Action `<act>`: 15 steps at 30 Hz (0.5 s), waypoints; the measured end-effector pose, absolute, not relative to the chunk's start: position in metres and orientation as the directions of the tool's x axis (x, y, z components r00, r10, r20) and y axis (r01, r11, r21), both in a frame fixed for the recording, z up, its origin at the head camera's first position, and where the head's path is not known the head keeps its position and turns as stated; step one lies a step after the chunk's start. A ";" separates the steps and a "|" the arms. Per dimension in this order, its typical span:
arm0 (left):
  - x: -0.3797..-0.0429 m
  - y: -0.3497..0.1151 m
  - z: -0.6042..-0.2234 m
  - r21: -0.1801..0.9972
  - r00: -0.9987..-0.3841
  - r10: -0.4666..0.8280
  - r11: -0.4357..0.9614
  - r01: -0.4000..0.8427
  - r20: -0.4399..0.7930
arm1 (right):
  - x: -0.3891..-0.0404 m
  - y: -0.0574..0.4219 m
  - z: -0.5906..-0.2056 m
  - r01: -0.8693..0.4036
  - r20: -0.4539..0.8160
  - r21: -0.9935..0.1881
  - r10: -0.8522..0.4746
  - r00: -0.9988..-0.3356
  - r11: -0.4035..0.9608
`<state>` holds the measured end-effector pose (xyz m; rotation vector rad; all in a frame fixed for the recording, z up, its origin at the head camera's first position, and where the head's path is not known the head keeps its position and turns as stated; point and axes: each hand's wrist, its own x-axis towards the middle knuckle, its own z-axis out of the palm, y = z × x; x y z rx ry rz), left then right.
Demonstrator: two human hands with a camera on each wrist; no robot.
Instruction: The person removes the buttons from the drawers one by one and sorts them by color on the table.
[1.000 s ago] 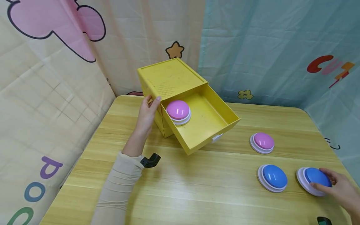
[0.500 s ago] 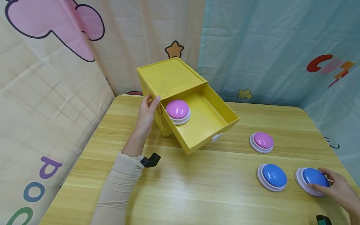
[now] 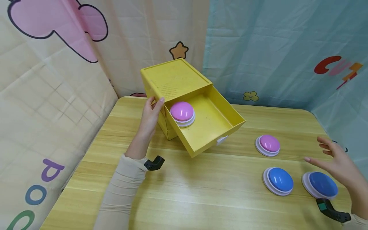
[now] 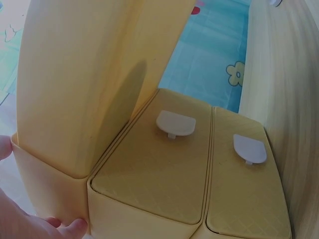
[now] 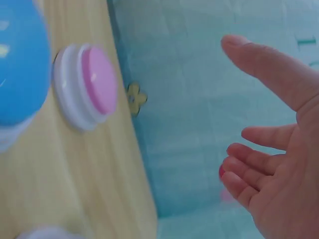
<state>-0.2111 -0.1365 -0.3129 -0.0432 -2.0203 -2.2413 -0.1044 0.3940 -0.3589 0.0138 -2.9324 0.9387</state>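
Observation:
In the head view, a yellow drawer cabinet (image 3: 175, 80) stands at an angle on the table, its top drawer (image 3: 207, 127) pulled out. A pink dome button (image 3: 182, 111) on a white base sits inside that drawer. My left hand (image 3: 149, 116) grips the cabinet's near left upper edge, thumb on top and fingers along the side. Over at the right, my empty right hand (image 3: 337, 161) hovers with fingers apart, above and behind a blue button (image 3: 324, 184). Another blue button (image 3: 280, 179) and a pink button (image 3: 269, 143) lie to its left on the table.
Two lower drawers with white handles (image 4: 176, 123) are closed in the left wrist view. The open drawer juts over the wooden table (image 3: 201, 198) towards the front right. Printed curtains (image 3: 273, 64) stand behind the table and at both sides.
My right hand has let go of the right blue button and risen away from it towards the back. That button stays on the table. My left hand keeps its place on the cabinet.

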 end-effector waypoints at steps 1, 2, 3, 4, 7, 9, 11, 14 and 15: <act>-0.211 -0.137 -0.313 0.989 -0.992 -0.073 -0.101 0.109 0.102 | -0.107 0.385 -0.351 -0.054 0.084 -0.586 -0.006 -0.996 0.809; -0.211 -0.137 -0.313 0.989 -0.992 -0.072 -0.099 0.108 0.101 | -0.110 0.377 -0.344 -0.084 0.105 -0.595 -0.027 -0.994 0.799; -0.211 -0.136 -0.313 0.990 -0.992 -0.072 -0.096 0.107 0.100 | -0.113 0.371 -0.338 -0.106 0.120 -0.600 -0.043 -0.992 0.793; -0.211 -0.137 -0.313 0.990 -0.993 -0.072 -0.091 0.105 0.098 | -0.116 0.364 -0.331 -0.134 0.128 -0.623 -0.069 -0.989 0.770; -0.211 -0.137 -0.313 0.990 -0.992 -0.071 -0.090 0.106 0.100 | -0.125 0.345 -0.317 -0.211 0.171 -0.650 -0.130 -0.977 0.730; -0.211 -0.137 -0.313 0.991 -0.993 -0.069 -0.091 0.102 0.096 | -0.133 0.333 -0.308 -0.281 0.207 -0.664 -0.191 -0.959 0.693; -0.211 -0.137 -0.312 0.991 -0.993 -0.069 -0.095 0.099 0.093 | -0.140 0.320 -0.298 -0.344 0.231 -0.678 -0.255 -0.939 0.650; -0.212 -0.137 -0.313 0.991 -0.993 -0.075 -0.094 0.095 0.088 | -0.151 0.299 -0.281 -0.428 0.262 -0.687 -0.350 -0.899 0.587; -0.212 -0.137 -0.312 0.991 -0.993 -0.077 -0.091 0.095 0.088 | -0.154 0.291 -0.276 -0.447 0.265 -0.689 -0.376 -0.888 0.570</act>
